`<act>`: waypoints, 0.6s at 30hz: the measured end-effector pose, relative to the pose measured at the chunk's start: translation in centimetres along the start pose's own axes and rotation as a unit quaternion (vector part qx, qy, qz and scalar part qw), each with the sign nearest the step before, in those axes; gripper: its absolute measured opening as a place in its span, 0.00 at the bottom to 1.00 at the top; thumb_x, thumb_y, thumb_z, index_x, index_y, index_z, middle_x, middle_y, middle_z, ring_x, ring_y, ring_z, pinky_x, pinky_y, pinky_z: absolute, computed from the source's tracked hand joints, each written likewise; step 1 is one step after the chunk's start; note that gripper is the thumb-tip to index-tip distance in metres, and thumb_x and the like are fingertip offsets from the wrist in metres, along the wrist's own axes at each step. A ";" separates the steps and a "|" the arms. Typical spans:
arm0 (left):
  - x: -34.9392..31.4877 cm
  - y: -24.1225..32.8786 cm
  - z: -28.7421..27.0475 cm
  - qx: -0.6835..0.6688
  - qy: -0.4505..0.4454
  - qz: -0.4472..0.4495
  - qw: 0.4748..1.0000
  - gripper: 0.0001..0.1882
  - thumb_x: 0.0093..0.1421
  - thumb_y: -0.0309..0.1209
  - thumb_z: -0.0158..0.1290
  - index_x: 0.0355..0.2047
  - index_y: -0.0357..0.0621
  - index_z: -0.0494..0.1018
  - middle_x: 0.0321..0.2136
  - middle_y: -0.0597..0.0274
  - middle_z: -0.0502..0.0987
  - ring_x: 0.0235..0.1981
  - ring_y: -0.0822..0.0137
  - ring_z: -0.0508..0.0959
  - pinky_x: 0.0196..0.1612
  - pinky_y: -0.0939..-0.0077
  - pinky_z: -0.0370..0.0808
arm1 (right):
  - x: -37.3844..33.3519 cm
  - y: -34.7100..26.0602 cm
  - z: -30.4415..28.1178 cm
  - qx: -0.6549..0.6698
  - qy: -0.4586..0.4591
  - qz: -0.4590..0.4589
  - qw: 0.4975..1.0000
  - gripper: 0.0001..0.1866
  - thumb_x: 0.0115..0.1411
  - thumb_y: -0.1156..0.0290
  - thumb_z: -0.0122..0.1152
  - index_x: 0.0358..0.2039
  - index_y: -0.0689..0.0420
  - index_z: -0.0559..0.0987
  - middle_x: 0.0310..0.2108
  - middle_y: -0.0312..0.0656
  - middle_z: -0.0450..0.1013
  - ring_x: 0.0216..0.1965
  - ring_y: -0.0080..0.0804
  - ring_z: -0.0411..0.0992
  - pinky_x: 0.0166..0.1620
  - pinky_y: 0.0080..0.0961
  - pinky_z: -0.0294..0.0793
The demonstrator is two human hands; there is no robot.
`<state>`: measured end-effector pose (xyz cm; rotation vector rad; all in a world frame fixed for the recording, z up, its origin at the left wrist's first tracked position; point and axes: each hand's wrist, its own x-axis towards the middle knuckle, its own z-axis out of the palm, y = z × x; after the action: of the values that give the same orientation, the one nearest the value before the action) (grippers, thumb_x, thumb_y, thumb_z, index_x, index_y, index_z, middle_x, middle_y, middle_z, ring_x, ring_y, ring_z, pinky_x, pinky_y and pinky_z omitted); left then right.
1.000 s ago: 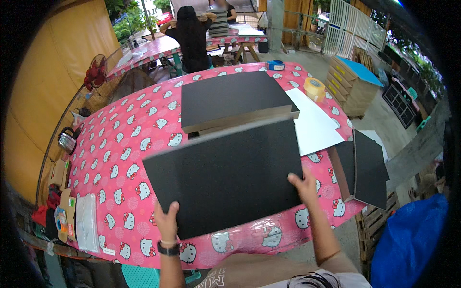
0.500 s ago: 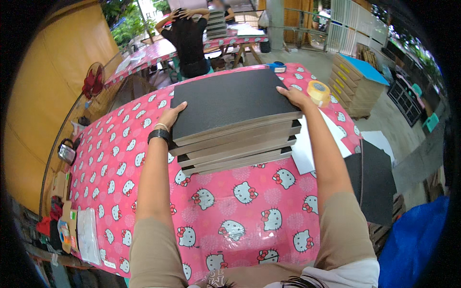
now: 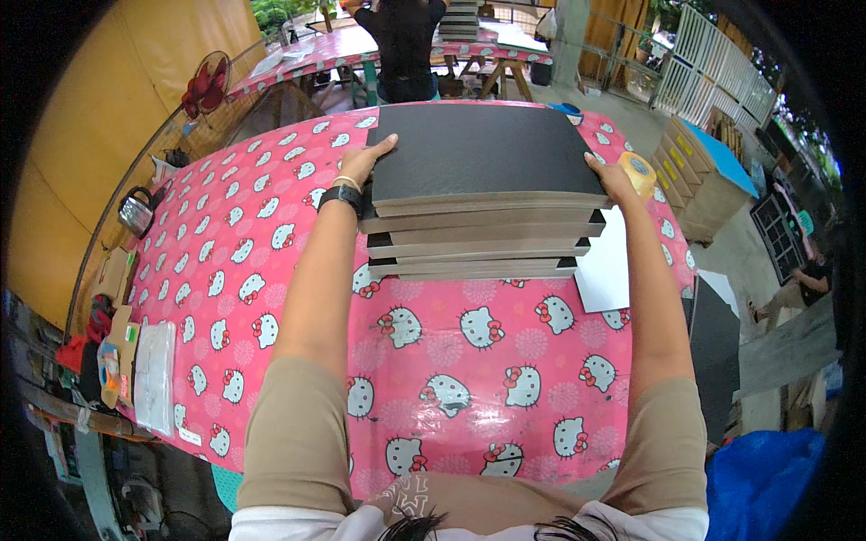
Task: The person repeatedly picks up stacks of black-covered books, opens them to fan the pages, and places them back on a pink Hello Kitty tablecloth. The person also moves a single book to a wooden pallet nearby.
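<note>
A stack of several black-topped flat boards with grey-brown edges stands on the pink table. Its layers are not quite flush: the upper ones stick out wider than the lower ones. My left hand grips the top board's left side, thumb over the upper face. Opposite it, my right hand holds the right side in the same way. The fingers of both hands are partly hidden down the sides. Beside my right hand lies a roll of yellowish tape. White sheets lie under my right forearm.
A patterned pink cover drapes the table. At its left edge are a kettle, a clear plastic pack and an open carton. More black boards lean at the right. A person sits beyond the table.
My view has shifted, so the stack sits higher and further right in the picture and looks straighter. Both hands stay on its sides. Another person now shows at the right edge.
</note>
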<state>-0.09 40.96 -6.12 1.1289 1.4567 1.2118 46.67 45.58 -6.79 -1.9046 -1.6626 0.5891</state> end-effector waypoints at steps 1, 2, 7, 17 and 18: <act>0.1 -0.3 -1.2 -0.090 -0.024 0.024 0.995 0.35 0.48 0.51 0.58 0.46 0.32 0.67 0.42 0.53 0.72 0.40 0.64 0.72 0.43 0.71 0.67 | 0.0 -0.5 0.3 -0.002 0.014 -0.007 1.000 0.43 0.48 0.33 0.47 0.36 0.68 0.77 0.38 0.58 0.73 0.43 0.49 0.71 0.46 0.34 0.66; 0.1 -0.5 -2.7 -0.155 -0.027 0.009 0.987 0.38 0.49 0.52 0.57 0.49 0.31 0.63 0.47 0.51 0.68 0.45 0.63 0.70 0.47 0.69 0.66 | -0.3 -1.0 0.8 -0.004 0.029 -0.015 0.999 0.43 0.48 0.32 0.47 0.35 0.68 0.77 0.38 0.58 0.73 0.43 0.49 0.71 0.47 0.34 0.66; -4.2 -0.8 -1.3 -0.051 -0.034 0.197 0.979 0.42 0.45 0.48 0.61 0.53 0.32 0.60 0.53 0.48 0.65 0.54 0.56 0.66 0.54 0.66 0.63 | -3.7 0.6 -0.8 0.093 0.187 -0.040 0.977 0.32 0.52 0.44 0.52 0.40 0.65 0.76 0.40 0.53 0.73 0.44 0.41 0.70 0.48 0.30 0.65; -10.4 -2.5 -3.0 0.325 0.032 0.277 0.903 0.41 0.30 0.42 0.70 0.45 0.34 0.69 0.39 0.47 0.75 0.43 0.56 0.75 0.47 0.68 0.70 | -33.1 4.6 2.8 0.379 0.242 -0.002 0.893 0.16 0.54 0.74 0.54 0.44 0.63 0.73 0.39 0.40 0.71 0.39 0.25 0.68 0.41 0.20 0.68; -10.6 -2.1 -2.6 0.333 0.027 0.275 0.902 0.42 0.30 0.42 0.70 0.45 0.33 0.69 0.40 0.47 0.74 0.43 0.56 0.74 0.47 0.69 0.70 | -36.0 5.9 2.8 0.405 0.257 0.029 0.877 0.16 0.54 0.74 0.55 0.43 0.63 0.73 0.39 0.39 0.71 0.39 0.24 0.68 0.40 0.20 0.68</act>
<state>-1.01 29.96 -7.04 2.0963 1.7147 1.1269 44.15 9.73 -13.67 -1.3142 -0.8162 0.6031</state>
